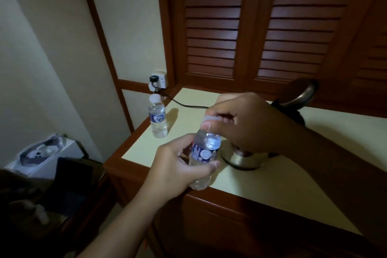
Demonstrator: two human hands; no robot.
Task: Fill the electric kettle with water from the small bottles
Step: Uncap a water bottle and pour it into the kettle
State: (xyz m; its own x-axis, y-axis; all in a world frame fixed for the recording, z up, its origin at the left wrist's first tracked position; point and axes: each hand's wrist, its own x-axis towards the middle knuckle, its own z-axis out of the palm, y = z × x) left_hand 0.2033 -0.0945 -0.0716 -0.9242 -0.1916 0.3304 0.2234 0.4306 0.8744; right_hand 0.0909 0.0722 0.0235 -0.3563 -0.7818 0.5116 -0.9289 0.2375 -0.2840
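While the left grip (180, 165) holds a small bottle (206, 151), the right grip (251, 123) pinches its cap (212, 119), the kettle (245, 161) at the bottle's three o'clock.

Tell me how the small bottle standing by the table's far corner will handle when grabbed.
The small clear plastic water bottle looks full, so probably heavy for its size. Tall and narrow, it may tip if pushed high. Its thin walls likely dent under a firm squeeze.
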